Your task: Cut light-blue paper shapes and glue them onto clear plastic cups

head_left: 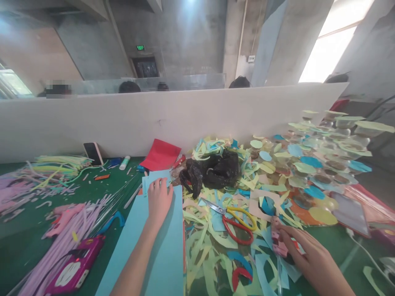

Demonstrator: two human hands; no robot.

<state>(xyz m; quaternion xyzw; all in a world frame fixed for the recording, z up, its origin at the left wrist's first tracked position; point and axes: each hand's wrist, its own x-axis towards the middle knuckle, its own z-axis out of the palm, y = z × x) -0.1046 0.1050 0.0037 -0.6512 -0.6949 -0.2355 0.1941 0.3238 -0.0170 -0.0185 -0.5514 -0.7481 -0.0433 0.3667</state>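
My left hand (159,199) lies open, its fingers resting on small light-blue paper pieces (147,181) at the top of a long light-blue paper sheet (165,250). At the right, my right hand (304,255) is closed around a small pink tool that looks like a glue gun (278,242). A clear stick (279,273) extends from its near end. Between my hands, scissors (237,222) with one yellow and one red handle lie part-open on a heap of green, blue and cream paper scraps (203,246).
A black plastic bag (220,170) and red sheet (160,154) lie behind. Clear cups with paper discs (308,162) crowd the right. Left are purple strips (83,232), a magenta device (77,265) and a phone (93,153). A white partition (173,119) borders the table.
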